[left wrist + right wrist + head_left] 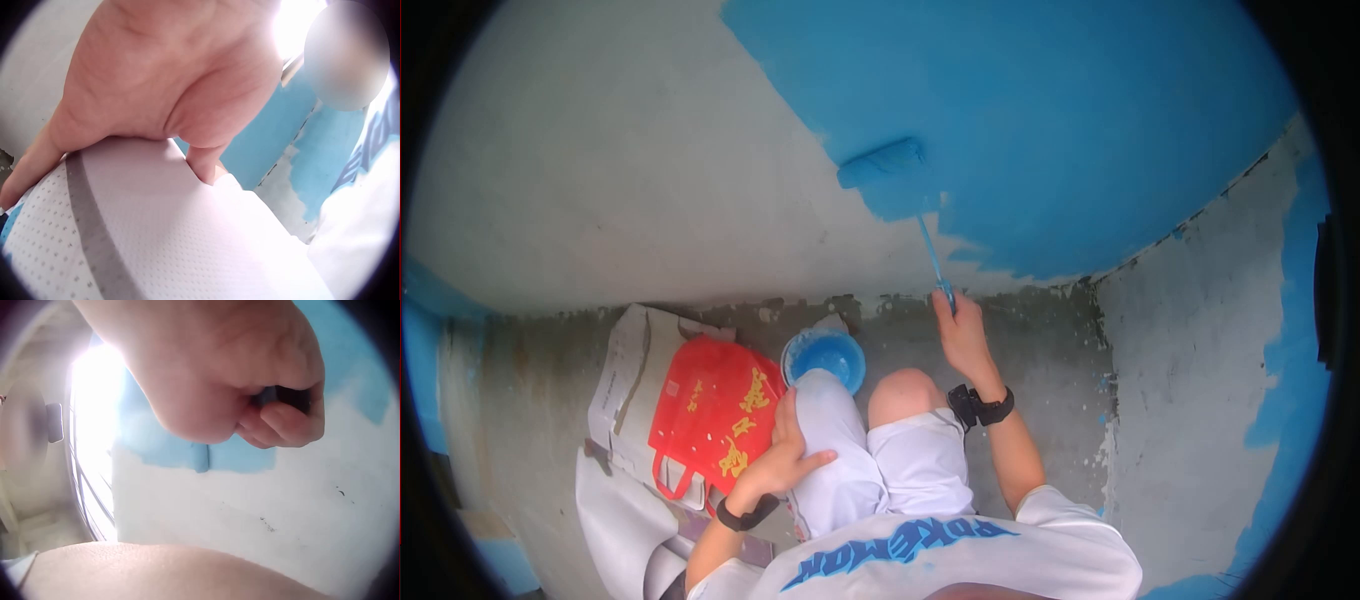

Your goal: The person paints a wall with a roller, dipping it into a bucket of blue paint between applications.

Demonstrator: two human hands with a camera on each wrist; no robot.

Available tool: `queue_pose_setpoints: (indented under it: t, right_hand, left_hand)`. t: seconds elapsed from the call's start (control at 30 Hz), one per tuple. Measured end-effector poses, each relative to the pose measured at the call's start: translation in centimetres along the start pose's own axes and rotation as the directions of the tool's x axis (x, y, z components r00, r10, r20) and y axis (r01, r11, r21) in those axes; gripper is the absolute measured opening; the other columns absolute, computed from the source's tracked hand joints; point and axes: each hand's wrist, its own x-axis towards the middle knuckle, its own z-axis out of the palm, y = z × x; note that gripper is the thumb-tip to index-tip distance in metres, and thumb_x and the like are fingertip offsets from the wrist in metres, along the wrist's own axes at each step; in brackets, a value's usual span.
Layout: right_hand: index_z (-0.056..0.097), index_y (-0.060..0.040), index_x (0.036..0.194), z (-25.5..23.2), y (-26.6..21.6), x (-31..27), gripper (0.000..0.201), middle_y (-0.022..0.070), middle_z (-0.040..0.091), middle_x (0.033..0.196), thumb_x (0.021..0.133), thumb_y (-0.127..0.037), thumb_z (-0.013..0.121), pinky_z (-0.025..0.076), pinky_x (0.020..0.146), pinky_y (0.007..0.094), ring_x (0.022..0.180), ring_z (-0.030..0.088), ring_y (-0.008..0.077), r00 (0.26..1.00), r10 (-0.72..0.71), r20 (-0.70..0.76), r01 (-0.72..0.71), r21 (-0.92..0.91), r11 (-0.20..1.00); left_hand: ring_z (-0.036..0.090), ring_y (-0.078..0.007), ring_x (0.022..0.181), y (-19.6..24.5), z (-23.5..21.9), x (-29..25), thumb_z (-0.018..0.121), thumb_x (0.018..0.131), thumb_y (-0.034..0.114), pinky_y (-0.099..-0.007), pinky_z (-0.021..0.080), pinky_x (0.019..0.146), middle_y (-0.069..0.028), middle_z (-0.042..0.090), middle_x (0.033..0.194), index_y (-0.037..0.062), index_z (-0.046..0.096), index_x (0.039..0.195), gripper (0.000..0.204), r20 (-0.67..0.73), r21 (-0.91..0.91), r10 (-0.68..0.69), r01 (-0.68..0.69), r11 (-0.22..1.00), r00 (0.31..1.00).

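My right hand (966,335) grips the handle of a paint roller (882,165). The roller's blue-coated sleeve lies on the wall, at the left edge of the blue paint (1040,130). In the right wrist view, the fingers of the right hand (231,369) curl round the dark handle (294,397), and the roller end (201,457) shows beyond, partly hidden by the hand. My left hand (775,465) rests on the left thigh over white shorts (835,445), thumb spread toward the knees. Up close in the left wrist view, the left hand (169,69) lies over the perforated white cloth (156,212).
A bucket (840,358) with blue paint stands by the left knee, against the wall's foot. Left of it lie a red bag (710,410) with yellow characters and a pale carton (625,375). Unpainted grey wall (650,160) spreads left; a side wall (1190,340) rises at right.
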Motion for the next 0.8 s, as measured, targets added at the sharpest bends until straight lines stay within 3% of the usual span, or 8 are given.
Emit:
queue_pose_setpoints:
  t: [0.17,0.27,0.37,0.43,0.53,0.73,0.8]
  right_hand:
    - [0.058,0.0033,0.092,0.1,2.7,-0.9,0.037,0.0156,0.045,0.065,0.105,-0.031,0.055,0.040,0.060,0.0396,0.062,0.037,0.0255,1.000,0.010,-0.017,-0.010,-0.009,1.000]
    - [0.058,0.0037,0.091,-0.2,4.3,-1.7,0.038,0.0156,0.045,0.065,0.105,-0.031,0.055,0.040,0.060,0.0401,0.062,0.038,0.0251,0.996,0.094,-0.004,-0.094,-0.066,0.993]
    - [0.057,0.0039,0.090,-0.4,3.5,-1.3,0.038,0.0161,0.046,0.065,0.105,-0.031,0.055,0.040,0.060,0.0410,0.061,0.039,0.0266,0.992,0.115,0.046,-0.114,-0.011,0.993]
    - [0.057,0.0038,0.090,-0.3,1.0,-0.4,0.037,0.0175,0.048,0.066,0.105,-0.030,0.055,0.040,0.060,0.0421,0.060,0.041,0.0291,1.000,-0.009,0.021,0.010,-0.084,0.996]
    - [0.057,0.0040,0.090,0.0,-2.6,0.5,0.036,0.0191,0.050,0.067,0.105,-0.029,0.055,0.041,0.061,0.0430,0.060,0.041,0.0314,0.999,0.006,0.051,-0.003,-0.054,0.999]
    - [0.058,0.0032,0.090,0.8,-2.2,0.1,0.035,0.0192,0.050,0.067,0.105,-0.028,0.054,0.043,0.064,0.0426,0.063,0.042,0.0328,0.998,-0.010,0.061,0.013,-0.045,0.999]
    - [0.058,0.0035,0.091,0.4,-1.1,-0.5,0.035,0.0198,0.051,0.068,0.105,-0.029,0.055,0.043,0.064,0.0428,0.063,0.043,0.0343,0.997,0.002,0.080,0.002,-0.054,0.999]
  left_hand:
    - [0.001,-0.0485,0.154,-0.7,0.3,0.1,0.073,0.091,0.045,-0.0475,0.011,0.126,-0.0380,0.000,0.163,-0.0133,-0.011,0.154,0.121,0.002,0.049,0.007,-0.007,0.999,1.000]
    - [0.001,-0.0486,0.155,-1.0,0.4,0.1,0.073,0.091,0.045,-0.0477,0.010,0.126,-0.0381,0.000,0.163,-0.0136,-0.012,0.154,0.121,-0.003,0.030,0.019,-0.019,0.999,1.000]
    - [0.000,-0.0489,0.155,-0.3,0.1,0.0,0.073,0.091,0.045,-0.0479,0.010,0.126,-0.0381,-0.001,0.163,-0.0139,-0.012,0.154,0.121,-0.004,0.006,0.032,-0.032,0.999,0.999]
    - [0.000,-0.0490,0.155,0.0,0.1,-0.3,0.073,0.091,0.046,-0.0480,0.009,0.126,-0.0381,-0.001,0.163,-0.0140,-0.012,0.154,0.121,0.004,-0.019,0.034,-0.034,0.999,0.999]
    - [-0.001,-0.0491,0.155,0.0,0.1,-0.3,0.072,0.091,0.046,-0.0482,0.009,0.126,-0.0378,-0.001,0.163,-0.0140,-0.012,0.154,0.121,0.009,0.012,0.018,-0.018,1.000,1.000]
    - [-0.002,-0.0492,0.155,-0.3,0.3,-0.7,0.073,0.091,0.045,-0.0483,0.009,0.126,-0.0376,-0.002,0.163,-0.0133,-0.012,0.154,0.121,-0.024,0.008,0.035,-0.035,0.999,0.999]
    - [-0.002,-0.0458,0.156,-0.3,0.2,-0.7,0.076,0.089,0.043,-0.0465,0.008,0.127,-0.0368,-0.007,0.164,-0.0112,-0.020,0.153,0.128,0.013,0.047,0.001,-0.001,0.999,1.000]
